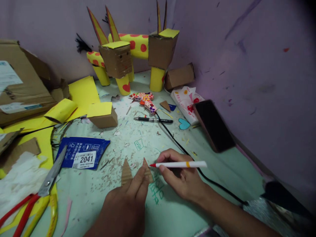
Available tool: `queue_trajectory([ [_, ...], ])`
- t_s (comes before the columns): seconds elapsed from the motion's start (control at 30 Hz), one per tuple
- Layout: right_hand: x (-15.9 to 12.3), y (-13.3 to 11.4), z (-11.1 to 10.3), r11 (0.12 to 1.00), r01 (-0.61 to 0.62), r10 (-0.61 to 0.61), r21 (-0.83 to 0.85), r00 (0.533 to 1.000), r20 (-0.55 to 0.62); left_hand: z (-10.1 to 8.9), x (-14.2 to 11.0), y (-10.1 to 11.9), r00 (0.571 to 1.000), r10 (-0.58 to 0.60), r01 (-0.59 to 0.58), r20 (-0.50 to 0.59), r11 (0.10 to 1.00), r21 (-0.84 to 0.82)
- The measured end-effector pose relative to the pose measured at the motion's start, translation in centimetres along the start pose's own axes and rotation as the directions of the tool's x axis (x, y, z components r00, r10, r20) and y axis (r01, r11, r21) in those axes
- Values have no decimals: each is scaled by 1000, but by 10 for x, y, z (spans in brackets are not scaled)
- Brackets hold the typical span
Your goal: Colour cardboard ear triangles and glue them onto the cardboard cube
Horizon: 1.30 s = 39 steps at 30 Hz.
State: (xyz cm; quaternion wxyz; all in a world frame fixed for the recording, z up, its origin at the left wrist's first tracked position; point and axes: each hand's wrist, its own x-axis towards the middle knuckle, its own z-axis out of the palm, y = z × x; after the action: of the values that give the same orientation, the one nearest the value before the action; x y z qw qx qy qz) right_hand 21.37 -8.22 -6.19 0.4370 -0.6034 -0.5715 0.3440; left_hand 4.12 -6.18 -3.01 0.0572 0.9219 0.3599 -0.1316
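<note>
My right hand (181,176) grips a white pen with a red tip (180,164), the tip pointing left at a small cardboard triangle (148,171). My left hand (127,204) lies on the pale green table (222,171), fingers stretched flat, pressing down that triangle and touching a second cardboard triangle (126,171) beside it.
Red-and-yellow-handled scissors (37,197) lie at the left on yellow paper. A blue packet marked 2041 (82,153), a black pen (153,120), a black cable (197,168), a phone leaning on the wall (213,125), cardboard boxes (102,115) and yellow spotted cardboard animals (133,56) stand behind.
</note>
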Motion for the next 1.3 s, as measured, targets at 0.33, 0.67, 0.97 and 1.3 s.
queue_trajectory([
  [0.33, -10, -2, -5, 988, 139, -143, -61, 988, -58, 26, 2, -8, 993, 86, -90, -75, 995, -47],
  [0.67, -9, -6, -6, 999, -14, 13, -45, 1000, -24, 27, -1, -7, 980, 111, -112, -166, 994, 0],
  [0.97, -10, -5, -6, 995, 18, -16, -97, 1000, 25, 30, 0, -7, 978, 94, -90, -188, 996, 27],
  [1.3, -9, -4, -7, 997, 36, -36, -73, 999, 8, 31, -1, -5, 967, 71, -72, -243, 997, 6],
])
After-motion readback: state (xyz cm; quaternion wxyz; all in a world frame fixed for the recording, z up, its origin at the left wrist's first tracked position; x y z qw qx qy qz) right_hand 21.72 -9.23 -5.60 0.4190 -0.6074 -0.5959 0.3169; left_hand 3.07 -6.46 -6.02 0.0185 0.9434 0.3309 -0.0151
